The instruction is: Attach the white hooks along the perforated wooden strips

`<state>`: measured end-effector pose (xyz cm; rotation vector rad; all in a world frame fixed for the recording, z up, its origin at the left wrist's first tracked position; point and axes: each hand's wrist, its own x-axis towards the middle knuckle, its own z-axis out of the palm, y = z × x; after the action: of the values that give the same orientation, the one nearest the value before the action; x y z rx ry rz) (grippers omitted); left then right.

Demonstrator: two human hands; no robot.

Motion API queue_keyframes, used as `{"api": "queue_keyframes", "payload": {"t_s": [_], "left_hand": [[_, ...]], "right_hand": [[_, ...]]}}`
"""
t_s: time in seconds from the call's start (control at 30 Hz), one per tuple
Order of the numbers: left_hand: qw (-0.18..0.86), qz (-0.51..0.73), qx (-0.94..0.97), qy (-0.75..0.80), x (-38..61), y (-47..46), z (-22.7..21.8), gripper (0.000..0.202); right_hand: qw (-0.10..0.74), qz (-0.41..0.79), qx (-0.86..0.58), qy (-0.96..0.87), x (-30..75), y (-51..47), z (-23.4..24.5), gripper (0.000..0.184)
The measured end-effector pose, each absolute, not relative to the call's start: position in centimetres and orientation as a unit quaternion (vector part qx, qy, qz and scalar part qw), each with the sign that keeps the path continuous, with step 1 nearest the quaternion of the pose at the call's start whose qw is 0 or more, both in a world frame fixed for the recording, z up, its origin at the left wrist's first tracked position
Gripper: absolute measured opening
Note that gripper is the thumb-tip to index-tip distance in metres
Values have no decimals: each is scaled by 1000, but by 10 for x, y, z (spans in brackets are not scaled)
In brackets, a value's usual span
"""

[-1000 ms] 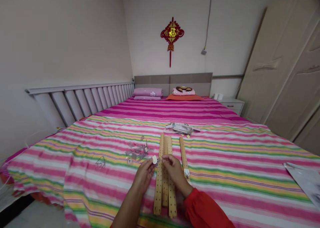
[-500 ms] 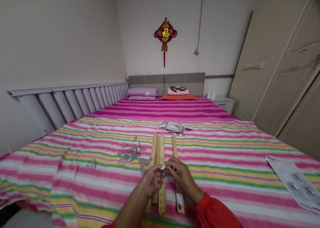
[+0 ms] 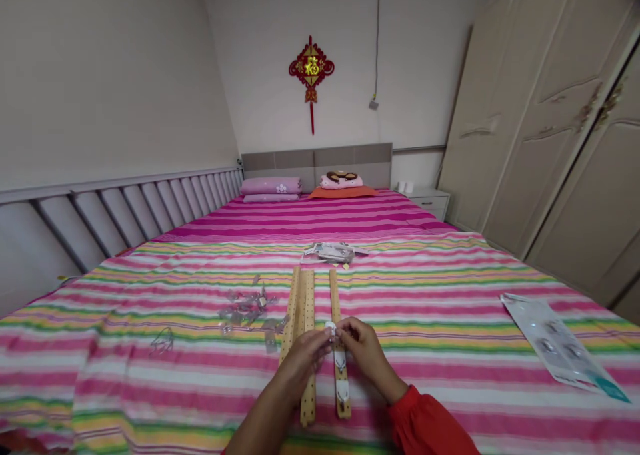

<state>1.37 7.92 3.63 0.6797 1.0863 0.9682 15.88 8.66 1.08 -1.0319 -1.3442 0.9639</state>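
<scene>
Between the fingertips of both my hands is a small white adhesive hook [image 3: 331,328], held over the right-hand wooden strip. My left hand [image 3: 304,354] pinches it from the left, and my right hand [image 3: 364,350] has its fingers closed on its right side. Two more white hooks sit in a row on the near part of that narrow wooden strip [image 3: 335,302], each with a metal prong. Left of it lie other wooden strips with rows of holes [image 3: 309,302], partly hidden under my left hand.
Clear plastic scraps [image 3: 247,308] are scattered to the left, near a thin tangled loop [image 3: 163,340]. Beyond the strips lies a plastic packet [image 3: 334,251]. A blister pack [image 3: 557,345] rests at the right. Everything lies on a striped bedspread [image 3: 425,375].
My hands have moved from above the left strips to above the right-hand strip, with the white hook in them. The view has turned to the right.
</scene>
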Motion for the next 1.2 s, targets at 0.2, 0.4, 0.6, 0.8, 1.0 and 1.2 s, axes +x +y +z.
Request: {"api": "queue_keyframes", "payload": {"t_s": [0.2, 0.4, 0.6, 0.8, 1.0, 1.2], "left_hand": [[596, 465, 415, 506, 16, 82, 23, 26], [407, 458, 604, 510, 14, 85, 19, 17], [398, 415, 664, 478, 19, 84, 22, 20], [481, 449, 575, 487, 23, 93, 23, 24], [536, 498, 452, 510, 33, 110, 14, 32], [551, 496, 443, 504, 45, 126, 13, 28]], "right_hand": [[509, 321, -466, -649, 171, 83, 16, 13], [425, 216, -460, -749, 180, 82, 27, 19], [412, 251, -422, -768, 184, 86, 30, 16], [537, 409, -436, -595, 185, 96, 24, 14], [571, 522, -436, -460, 178, 105, 6, 41], [588, 542, -455, -391, 170, 119, 2, 40]]}}
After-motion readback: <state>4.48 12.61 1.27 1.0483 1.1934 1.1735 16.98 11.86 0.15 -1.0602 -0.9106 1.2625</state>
